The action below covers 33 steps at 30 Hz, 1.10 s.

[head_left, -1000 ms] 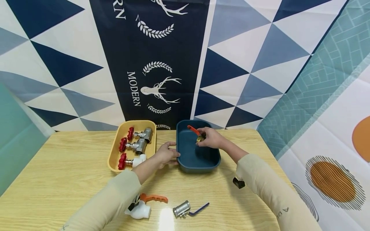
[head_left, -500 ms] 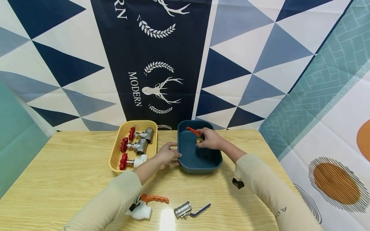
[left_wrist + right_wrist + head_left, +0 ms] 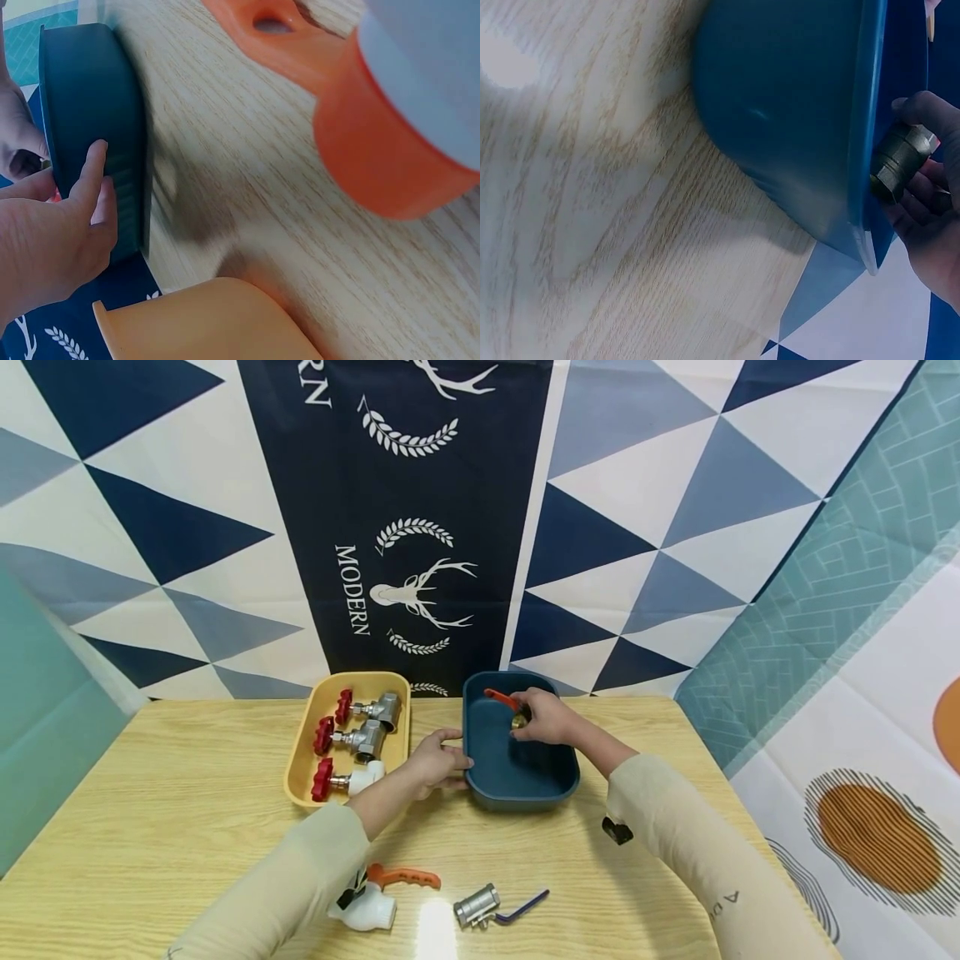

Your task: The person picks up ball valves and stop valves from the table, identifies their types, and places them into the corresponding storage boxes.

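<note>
My right hand [image 3: 546, 717] reaches into the blue bin [image 3: 517, 789] and grips a brass ball valve [image 3: 519, 721] with a red lever [image 3: 501, 698]. The lever points toward the far left of the bin. In the right wrist view, thumb and fingers close round the valve's dark-looking body [image 3: 901, 161], just inside the rim. My left hand [image 3: 437, 762] holds the bin's left side. In the left wrist view its fingers [image 3: 94, 169] lie along the outer wall, while the thumb is up at the rim. The valve's underside is hidden by the right hand.
Left of the blue bin, a yellow bin [image 3: 296, 777] holds three valves with red handwheels. Nearer me lie a white plastic ball valve [image 3: 371, 910] with an orange handle, partly under my left sleeve, and a steel ball valve [image 3: 476, 906] with a blue lever. A patterned cloth backs the table.
The head view has shifted slightly. My right hand and the brass ball valve are a little further left within the blue bin. My left hand stays at the bin's side.
</note>
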Each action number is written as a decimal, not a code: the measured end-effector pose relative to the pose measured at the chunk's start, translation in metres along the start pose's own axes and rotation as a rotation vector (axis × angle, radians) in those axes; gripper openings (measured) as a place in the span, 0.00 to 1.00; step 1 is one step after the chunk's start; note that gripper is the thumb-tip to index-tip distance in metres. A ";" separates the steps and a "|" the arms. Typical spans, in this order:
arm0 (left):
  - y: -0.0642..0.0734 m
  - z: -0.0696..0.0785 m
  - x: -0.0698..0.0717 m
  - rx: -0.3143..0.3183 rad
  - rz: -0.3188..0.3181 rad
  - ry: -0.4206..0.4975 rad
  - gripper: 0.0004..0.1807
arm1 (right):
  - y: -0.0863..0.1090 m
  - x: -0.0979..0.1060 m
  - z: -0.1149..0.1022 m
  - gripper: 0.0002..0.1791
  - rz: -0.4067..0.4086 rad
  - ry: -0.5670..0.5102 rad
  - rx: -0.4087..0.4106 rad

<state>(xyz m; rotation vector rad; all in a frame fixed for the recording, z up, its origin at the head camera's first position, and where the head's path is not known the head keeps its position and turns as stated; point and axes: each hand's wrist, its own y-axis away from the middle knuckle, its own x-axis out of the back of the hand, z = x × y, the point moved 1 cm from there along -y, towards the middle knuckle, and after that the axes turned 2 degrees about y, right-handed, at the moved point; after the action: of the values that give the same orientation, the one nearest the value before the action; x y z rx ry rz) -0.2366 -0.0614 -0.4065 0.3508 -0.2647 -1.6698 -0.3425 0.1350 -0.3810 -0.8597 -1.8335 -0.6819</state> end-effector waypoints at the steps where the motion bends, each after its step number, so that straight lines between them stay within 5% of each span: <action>1: 0.000 0.000 0.000 0.000 0.001 -0.001 0.33 | -0.001 0.000 0.001 0.36 0.000 0.006 0.004; 33: -0.001 0.000 0.002 0.022 -0.004 0.015 0.33 | -0.017 -0.001 0.002 0.37 -0.031 0.196 0.044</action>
<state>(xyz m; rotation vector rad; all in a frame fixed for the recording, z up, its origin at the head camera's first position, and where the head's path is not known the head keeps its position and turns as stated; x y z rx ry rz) -0.2382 -0.0636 -0.4069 0.3799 -0.2717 -1.6686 -0.3571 0.1262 -0.3839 -0.7112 -1.6827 -0.7174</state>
